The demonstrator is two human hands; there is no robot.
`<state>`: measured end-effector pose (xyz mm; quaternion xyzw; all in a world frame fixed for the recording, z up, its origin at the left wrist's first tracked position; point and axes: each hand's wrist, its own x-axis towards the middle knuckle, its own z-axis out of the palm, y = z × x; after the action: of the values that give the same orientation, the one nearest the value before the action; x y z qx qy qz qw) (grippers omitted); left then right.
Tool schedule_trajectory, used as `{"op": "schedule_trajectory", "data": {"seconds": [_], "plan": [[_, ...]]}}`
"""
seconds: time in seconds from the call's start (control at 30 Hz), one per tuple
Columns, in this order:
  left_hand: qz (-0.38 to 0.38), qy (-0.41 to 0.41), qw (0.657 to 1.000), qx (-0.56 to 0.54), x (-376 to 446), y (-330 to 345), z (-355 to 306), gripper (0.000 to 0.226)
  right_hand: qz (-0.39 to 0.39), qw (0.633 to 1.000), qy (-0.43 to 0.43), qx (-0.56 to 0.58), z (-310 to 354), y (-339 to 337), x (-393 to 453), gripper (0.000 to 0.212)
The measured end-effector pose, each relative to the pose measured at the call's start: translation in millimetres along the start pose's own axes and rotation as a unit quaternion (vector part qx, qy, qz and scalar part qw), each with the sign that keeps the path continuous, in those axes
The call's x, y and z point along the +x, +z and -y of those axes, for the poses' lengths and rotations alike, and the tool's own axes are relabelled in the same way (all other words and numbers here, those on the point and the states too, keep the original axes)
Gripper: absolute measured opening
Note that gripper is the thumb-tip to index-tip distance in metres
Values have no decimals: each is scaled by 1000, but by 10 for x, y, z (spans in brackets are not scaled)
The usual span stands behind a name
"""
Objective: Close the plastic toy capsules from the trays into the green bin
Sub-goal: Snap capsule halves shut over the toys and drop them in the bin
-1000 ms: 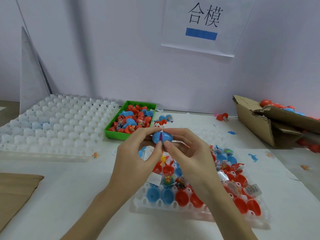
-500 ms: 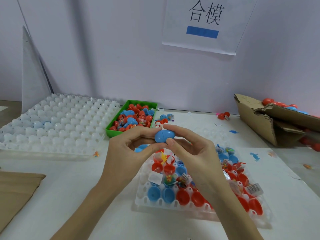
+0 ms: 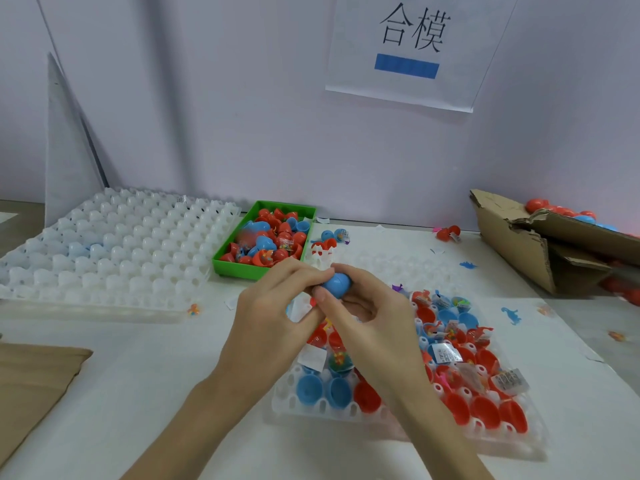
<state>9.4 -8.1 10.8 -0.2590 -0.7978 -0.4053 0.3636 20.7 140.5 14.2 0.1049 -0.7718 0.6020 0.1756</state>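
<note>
Blue capsule (image 3: 336, 285) pinched between left hand (image 3: 277, 308) and right hand (image 3: 367, 317), fingers of both curled round it; held above far end of near tray (image 3: 346, 408) of open red and blue halves. Green bin (image 3: 242, 268) just beyond, holding closed capsules; empty white tray (image 3: 104, 251) to its left; torn cardboard box (image 3: 540, 251) at far right.
</note>
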Motion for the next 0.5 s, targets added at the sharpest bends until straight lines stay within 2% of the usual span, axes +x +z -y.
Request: {"op": "schedule_trajectory", "data": {"seconds": [0.13,0.3,0.5], "plan": [[23,5,1000,9,-35,26,-10,35,16,998,-18,-66,-22,0,0,10],[31,17,999,17,-41,44,-17,33,6,990,-59,-126,-7,-23,-30,17],[31,31,997,60,-68,48,20,39,35,993,-50,-105,-8,22,-16,23]]}}
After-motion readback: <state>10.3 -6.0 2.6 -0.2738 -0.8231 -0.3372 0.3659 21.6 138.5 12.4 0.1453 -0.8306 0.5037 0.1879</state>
